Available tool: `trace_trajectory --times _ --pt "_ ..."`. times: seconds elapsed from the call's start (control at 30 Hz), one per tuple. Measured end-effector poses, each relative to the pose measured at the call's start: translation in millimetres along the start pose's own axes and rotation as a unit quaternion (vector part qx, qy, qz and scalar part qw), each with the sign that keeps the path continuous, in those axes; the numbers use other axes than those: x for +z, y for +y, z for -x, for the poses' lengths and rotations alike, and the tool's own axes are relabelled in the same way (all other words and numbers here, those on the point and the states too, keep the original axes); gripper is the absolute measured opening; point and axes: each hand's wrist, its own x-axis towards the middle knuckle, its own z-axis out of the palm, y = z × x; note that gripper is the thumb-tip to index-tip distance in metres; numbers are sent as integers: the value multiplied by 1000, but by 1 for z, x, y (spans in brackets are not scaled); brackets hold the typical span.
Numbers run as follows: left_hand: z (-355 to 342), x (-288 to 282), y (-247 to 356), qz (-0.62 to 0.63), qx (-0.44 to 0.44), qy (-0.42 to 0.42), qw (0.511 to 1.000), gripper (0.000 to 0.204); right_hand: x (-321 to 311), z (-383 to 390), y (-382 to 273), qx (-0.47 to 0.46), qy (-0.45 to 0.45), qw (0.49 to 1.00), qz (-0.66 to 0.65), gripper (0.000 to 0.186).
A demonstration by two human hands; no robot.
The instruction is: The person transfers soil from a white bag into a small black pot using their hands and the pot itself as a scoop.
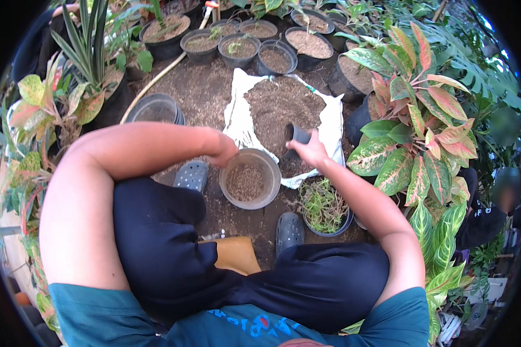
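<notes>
My right hand (311, 151) is wrapped round a small black plastic pot (298, 134), tilted over the brown soil mix (283, 104). That mix lies heaped on an opened white sack (330, 127) in front of me. My left hand (224, 152) grips the upper left rim of a round grey plant pot (250, 199), its fingertips partly hidden. Soil covers the bottom of this pot, which stands upright on the ground between my feet. Just right of it sits a black pot of uprooted-looking green plants (324, 208).
Stacked empty pots (155, 110) stand at the left, beside a long pale hose or stick (150, 87). Several soil-filled pots (239, 49) line the back. A large red-green leafy plant (414, 110) crowds the right. Another person (486, 222) is at the far right.
</notes>
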Motion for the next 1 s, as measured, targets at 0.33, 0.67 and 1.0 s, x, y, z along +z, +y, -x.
trace_trajectory --times 0.33,0.67,1.0 --pt "24 -12 1 0 -28 -71 997 66 -42 7 -17 -139 142 925 325 105" --pt "21 -10 -3 -19 -26 -92 995 59 -35 -14 37 13 0 920 393 106" --pt "28 -4 -1 -24 -21 -84 996 58 17 15 46 96 -39 951 291 120"
